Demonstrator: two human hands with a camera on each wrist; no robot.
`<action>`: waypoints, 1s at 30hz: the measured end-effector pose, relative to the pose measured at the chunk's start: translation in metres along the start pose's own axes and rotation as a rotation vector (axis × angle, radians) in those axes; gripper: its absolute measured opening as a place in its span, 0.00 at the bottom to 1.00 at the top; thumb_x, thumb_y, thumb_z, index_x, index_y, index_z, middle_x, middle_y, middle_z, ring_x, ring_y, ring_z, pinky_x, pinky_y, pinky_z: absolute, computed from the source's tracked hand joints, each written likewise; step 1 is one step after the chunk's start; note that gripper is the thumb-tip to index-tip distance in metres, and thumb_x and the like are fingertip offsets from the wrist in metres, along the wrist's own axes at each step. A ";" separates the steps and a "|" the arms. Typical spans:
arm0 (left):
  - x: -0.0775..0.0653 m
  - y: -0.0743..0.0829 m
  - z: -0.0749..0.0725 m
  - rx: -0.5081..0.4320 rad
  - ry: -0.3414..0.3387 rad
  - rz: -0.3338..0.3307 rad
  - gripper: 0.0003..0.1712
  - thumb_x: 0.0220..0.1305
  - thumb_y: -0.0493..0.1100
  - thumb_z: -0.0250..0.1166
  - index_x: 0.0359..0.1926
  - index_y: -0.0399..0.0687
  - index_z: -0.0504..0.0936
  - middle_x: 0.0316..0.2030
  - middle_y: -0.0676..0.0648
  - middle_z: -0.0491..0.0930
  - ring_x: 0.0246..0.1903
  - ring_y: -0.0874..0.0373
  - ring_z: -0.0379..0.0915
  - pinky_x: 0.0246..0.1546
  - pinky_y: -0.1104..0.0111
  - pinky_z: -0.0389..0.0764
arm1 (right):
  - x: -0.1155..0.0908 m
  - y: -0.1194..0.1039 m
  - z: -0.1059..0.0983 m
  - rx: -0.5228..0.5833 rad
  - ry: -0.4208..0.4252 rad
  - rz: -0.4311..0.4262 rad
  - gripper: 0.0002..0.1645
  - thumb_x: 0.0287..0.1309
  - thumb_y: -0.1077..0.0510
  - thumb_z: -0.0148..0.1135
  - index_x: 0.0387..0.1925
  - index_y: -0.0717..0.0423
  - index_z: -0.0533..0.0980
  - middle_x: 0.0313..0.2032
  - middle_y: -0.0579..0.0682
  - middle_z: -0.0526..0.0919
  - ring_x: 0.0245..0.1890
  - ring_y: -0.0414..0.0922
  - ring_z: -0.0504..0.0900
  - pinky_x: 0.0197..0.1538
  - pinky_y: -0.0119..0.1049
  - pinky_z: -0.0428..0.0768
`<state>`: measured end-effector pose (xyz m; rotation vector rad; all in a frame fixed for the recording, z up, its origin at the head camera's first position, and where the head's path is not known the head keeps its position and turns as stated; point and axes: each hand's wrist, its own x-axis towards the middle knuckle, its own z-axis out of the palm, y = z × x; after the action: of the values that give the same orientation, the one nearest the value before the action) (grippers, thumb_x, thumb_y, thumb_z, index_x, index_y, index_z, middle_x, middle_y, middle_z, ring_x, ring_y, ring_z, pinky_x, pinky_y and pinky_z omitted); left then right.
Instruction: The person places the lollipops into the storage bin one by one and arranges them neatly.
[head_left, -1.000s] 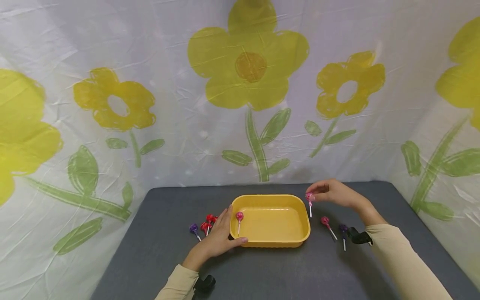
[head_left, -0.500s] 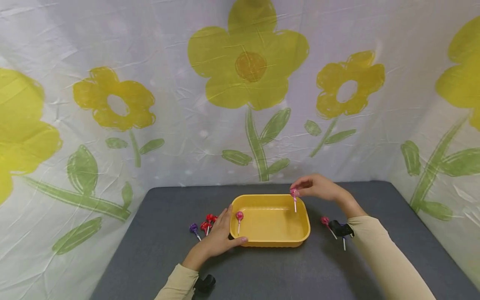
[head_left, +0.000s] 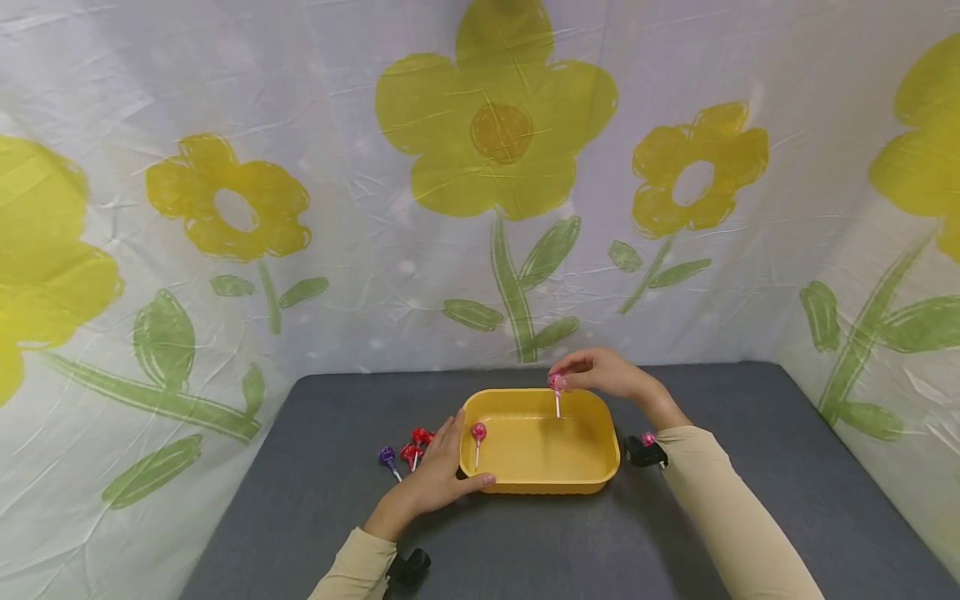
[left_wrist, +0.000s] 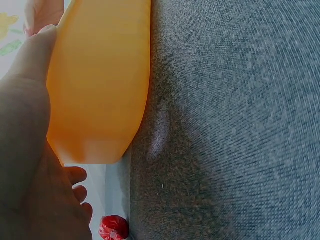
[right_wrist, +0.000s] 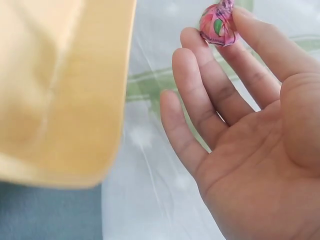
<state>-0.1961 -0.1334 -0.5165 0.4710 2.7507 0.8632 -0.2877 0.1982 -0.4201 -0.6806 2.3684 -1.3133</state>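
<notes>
A right hand (head_left: 606, 373) pinches a pink lollipop (head_left: 556, 382), apparently above the far part of a yellow tray (head_left: 543, 485), as a spread left hand (head_left: 437, 475) rests against the tray's left end. Only the right wrist view shows the green patch (right_wrist: 218, 26) on the lollipop's wrapper (right_wrist: 222, 35).

The right hand (right_wrist: 240, 130) is palm toward the camera, its thumb and fingers pinching a pink wrapped candy (right_wrist: 216, 29) at the upper edge. The wrapper carries a green patch and gathers into a twist, cut off at the top. The other fingers spread below. To the left, apart from the hand, stands a yellow tub (right_wrist: 97, 95), partly in frame. Behind hangs a pale cloth (right_wrist: 142, 195) with green shapes; a blue-grey tabletop (right_wrist: 47, 215) fills the lower left.
</notes>
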 end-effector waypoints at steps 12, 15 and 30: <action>0.001 -0.001 0.001 -0.009 0.001 -0.008 0.70 0.55 0.73 0.65 0.79 0.52 0.29 0.80 0.42 0.40 0.80 0.43 0.33 0.75 0.39 0.48 | 0.022 -0.002 0.024 0.113 -0.025 -0.021 0.20 0.67 0.55 0.61 0.56 0.61 0.79 0.48 0.57 0.88 0.52 0.66 0.82 0.60 0.57 0.78; 0.001 -0.001 0.001 -0.009 -0.001 -0.003 0.70 0.55 0.73 0.65 0.79 0.51 0.29 0.80 0.42 0.40 0.80 0.43 0.33 0.75 0.39 0.47 | 0.027 0.000 0.030 0.125 -0.030 -0.017 0.20 0.67 0.54 0.61 0.55 0.59 0.80 0.46 0.53 0.88 0.52 0.65 0.82 0.60 0.58 0.78; 0.001 -0.001 0.001 -0.017 -0.009 0.007 0.70 0.55 0.73 0.64 0.79 0.51 0.29 0.80 0.42 0.39 0.80 0.42 0.32 0.75 0.39 0.45 | 0.044 0.010 0.060 0.240 -0.045 -0.024 0.21 0.67 0.53 0.61 0.56 0.61 0.79 0.46 0.49 0.88 0.54 0.62 0.82 0.61 0.58 0.77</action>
<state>-0.1969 -0.1335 -0.5176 0.4812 2.7328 0.8833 -0.2954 0.1371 -0.4627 -0.6597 2.1273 -1.5431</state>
